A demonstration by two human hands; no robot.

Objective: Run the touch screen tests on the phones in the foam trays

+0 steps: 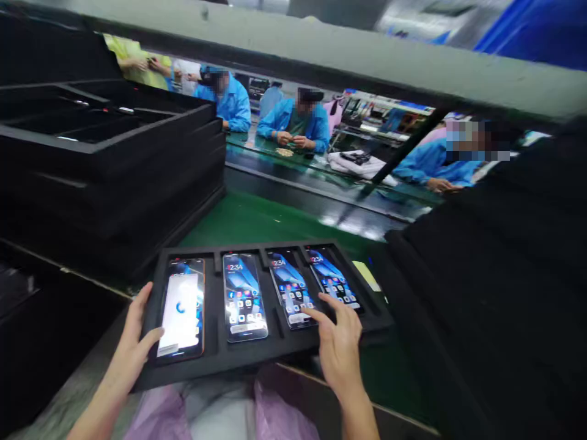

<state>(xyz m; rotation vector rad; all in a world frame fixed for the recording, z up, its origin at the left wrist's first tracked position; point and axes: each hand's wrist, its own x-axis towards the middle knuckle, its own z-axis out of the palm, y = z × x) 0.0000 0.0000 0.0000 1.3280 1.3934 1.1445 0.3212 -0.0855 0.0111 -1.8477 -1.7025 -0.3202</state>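
Four phones [245, 293] lie in black tray [215, 360] over green tabletop [238, 214]; underside hidden. Left hand [132, 345] grips tray's left end, some fingers out of sight. Right hand [340, 342]: fingers loosely spread, holding nothing, at third phone [288, 293] from left; contact unclear.

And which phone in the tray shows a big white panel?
The leftmost phone, nearest the left hand; the other three phones show blue home screens without one.
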